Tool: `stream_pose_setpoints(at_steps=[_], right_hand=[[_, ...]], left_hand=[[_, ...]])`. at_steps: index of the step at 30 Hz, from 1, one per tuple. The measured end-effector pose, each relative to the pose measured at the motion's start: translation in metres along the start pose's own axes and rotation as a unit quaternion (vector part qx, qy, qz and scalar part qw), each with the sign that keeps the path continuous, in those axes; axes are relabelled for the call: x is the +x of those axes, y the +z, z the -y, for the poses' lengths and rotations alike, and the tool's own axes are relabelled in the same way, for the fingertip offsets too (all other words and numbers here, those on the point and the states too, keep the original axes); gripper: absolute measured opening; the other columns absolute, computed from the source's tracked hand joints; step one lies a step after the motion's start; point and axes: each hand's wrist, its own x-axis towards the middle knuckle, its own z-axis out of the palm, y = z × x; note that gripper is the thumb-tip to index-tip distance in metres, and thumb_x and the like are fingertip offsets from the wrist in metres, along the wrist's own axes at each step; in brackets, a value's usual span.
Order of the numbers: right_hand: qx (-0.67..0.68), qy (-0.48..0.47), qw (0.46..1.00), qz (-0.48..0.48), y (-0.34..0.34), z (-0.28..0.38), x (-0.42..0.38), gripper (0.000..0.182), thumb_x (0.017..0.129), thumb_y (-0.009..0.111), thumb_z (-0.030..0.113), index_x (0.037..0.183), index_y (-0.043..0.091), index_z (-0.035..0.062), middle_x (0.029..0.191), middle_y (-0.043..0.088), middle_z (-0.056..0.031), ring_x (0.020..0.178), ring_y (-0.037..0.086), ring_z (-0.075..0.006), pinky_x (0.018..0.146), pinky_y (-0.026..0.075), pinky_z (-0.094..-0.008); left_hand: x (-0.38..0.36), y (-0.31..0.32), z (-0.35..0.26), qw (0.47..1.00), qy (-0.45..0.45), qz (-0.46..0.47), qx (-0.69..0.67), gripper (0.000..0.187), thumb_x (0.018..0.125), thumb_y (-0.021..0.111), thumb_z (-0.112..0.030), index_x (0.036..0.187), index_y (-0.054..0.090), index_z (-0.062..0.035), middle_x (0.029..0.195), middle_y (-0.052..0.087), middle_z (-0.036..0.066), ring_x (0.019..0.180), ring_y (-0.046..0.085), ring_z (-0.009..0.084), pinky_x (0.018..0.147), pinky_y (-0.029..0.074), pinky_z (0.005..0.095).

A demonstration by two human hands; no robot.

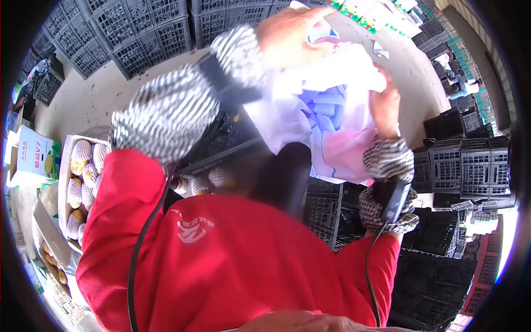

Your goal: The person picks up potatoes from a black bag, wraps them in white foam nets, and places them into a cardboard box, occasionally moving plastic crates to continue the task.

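Observation:
At the top centre, my left hand is closed on the upper left edge of a white plastic bag, beside a small blue and white round item whose kind I cannot make out. My right hand grips the bag's right edge, fingers wrapped round the plastic. The bag hangs open between my hands, with bluish-purple folded pieces inside and a pinkish lower side. Strong glare washes out its upper part.
Black crates are stacked at the upper left, with more crates at the right. A box of net-wrapped fruit and a white-green carton stand at the left. People are partly visible at both far sides.

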Motion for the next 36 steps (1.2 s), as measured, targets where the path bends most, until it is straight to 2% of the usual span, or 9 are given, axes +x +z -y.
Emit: stream_pose_setpoints(at_steps=[3, 8, 10, 17, 21, 24, 28, 30, 36], right_hand=[[-0.028, 0.08, 0.994, 0.076, -0.006, -0.051, 0.03, 0.039, 0.083, 0.049, 0.029, 0.109, 0.053, 0.0009, 0.09, 0.061, -0.0158, 0.086, 0.059, -0.0218, 0.074, 0.045, -0.0331], [0.014, -0.125, 0.937, 0.326, -0.054, -0.038, 0.0, 0.048, 0.081, 0.055, 0.034, 0.111, 0.05, -0.0043, 0.095, 0.06, -0.0124, 0.087, 0.057, -0.0179, 0.077, 0.045, -0.0301], [0.129, -0.288, 0.891, 0.328, -0.065, -0.06, -0.016, 0.047, 0.081, 0.057, 0.031, 0.112, 0.049, -0.0038, 0.098, 0.059, -0.0123, 0.088, 0.057, -0.0189, 0.079, 0.045, -0.0302], [0.154, 0.218, 0.939, 0.217, -0.116, -0.083, -0.017, 0.039, 0.084, 0.054, 0.023, 0.112, 0.048, -0.0026, 0.103, 0.057, -0.0137, 0.095, 0.055, -0.0214, 0.08, 0.044, -0.0279], [-0.199, -0.295, 0.934, -0.01, -0.104, 0.036, -0.028, 0.061, 0.071, 0.066, 0.03, 0.121, 0.04, 0.0048, 0.116, 0.047, -0.0173, 0.107, 0.046, -0.0303, 0.083, 0.041, -0.0394], [-0.327, -0.2, 0.921, 0.072, -0.046, 0.02, -0.04, 0.067, 0.07, 0.065, 0.027, 0.126, 0.03, 0.014, 0.116, 0.046, -0.0168, 0.098, 0.05, -0.0334, 0.08, 0.042, -0.0442], [-0.237, -0.006, 0.967, 0.098, -0.034, -0.038, -0.018, 0.043, 0.08, 0.055, 0.027, 0.117, 0.045, 0.0093, 0.08, 0.057, -0.0219, 0.075, 0.058, -0.0339, 0.064, 0.047, -0.0416], [-0.242, 0.042, 0.965, 0.095, -0.042, -0.06, -0.001, 0.038, 0.083, 0.052, 0.025, 0.116, 0.047, 0.0086, 0.07, 0.057, -0.0228, 0.073, 0.058, -0.0362, 0.062, 0.047, -0.0412], [-0.078, 0.144, 0.977, 0.138, -0.109, -0.052, 0.018, 0.039, 0.085, 0.046, 0.018, 0.118, 0.043, -0.002, 0.079, 0.059, -0.0107, 0.07, 0.054, -0.0149, 0.064, 0.044, -0.0285]], left_hand=[[-0.035, 0.046, -0.033, 0.966, 0.238, -0.04, -0.09, 0.075, 0.062, 0.071, -0.018, 0.126, 0.035, -0.012, 0.126, 0.035, 0.013, 0.115, 0.039, 0.0255, 0.09, 0.038, 0.0351], [-0.011, 0.09, 0.038, 0.948, 0.077, -0.073, 0.3, 0.09, 0.062, 0.071, -0.034, 0.133, 0.017, -0.0314, 0.137, 0.02, 0.009, 0.124, 0.025, 0.0279, 0.086, 0.025, 0.065], [0.016, 0.088, 0.068, 0.969, 0.043, -0.111, 0.215, 0.069, 0.068, 0.066, -0.031, 0.126, 0.033, -0.0156, 0.125, 0.038, 0.013, 0.112, 0.041, 0.0278, 0.087, 0.036, 0.0492], [0.073, 0.081, 0.128, 0.946, 0.143, 0.286, -0.054, 0.025, 0.075, 0.057, -0.02, 0.096, 0.058, -0.0078, 0.103, 0.051, 0.014, 0.093, 0.051, 0.0252, 0.073, 0.043, 0.0314], [0.083, 0.101, 0.135, 0.939, 0.093, 0.248, -0.221, 0.019, 0.074, 0.056, -0.019, 0.088, 0.059, -0.0059, 0.09, 0.055, 0.01, 0.085, 0.054, 0.0211, 0.07, 0.045, 0.0301], [0.064, 0.093, 0.083, 0.858, -0.019, 0.271, -0.435, 0.026, 0.074, 0.054, -0.025, 0.088, 0.057, -0.003, 0.08, 0.058, 0.008, 0.077, 0.057, 0.0172, 0.068, 0.046, 0.0301], [0.082, 0.086, 0.071, 0.968, -0.013, 0.207, -0.142, 0.059, 0.069, 0.066, -0.03, 0.117, 0.041, -0.0065, 0.11, 0.049, 0.012, 0.099, 0.049, 0.0232, 0.086, 0.038, 0.0321], [0.045, 0.088, 0.028, 0.939, 0.213, -0.144, 0.23, 0.028, 0.074, 0.057, -0.03, 0.093, 0.057, -0.0102, 0.086, 0.057, 0.007, 0.081, 0.056, 0.0212, 0.072, 0.045, 0.0327], [-0.029, 0.146, 0.043, 0.874, 0.291, 0.243, 0.305, 0.027, 0.071, 0.056, -0.028, 0.094, 0.059, -0.0131, 0.111, 0.051, 0.005, 0.115, 0.039, 0.0199, 0.104, 0.014, 0.0474]])
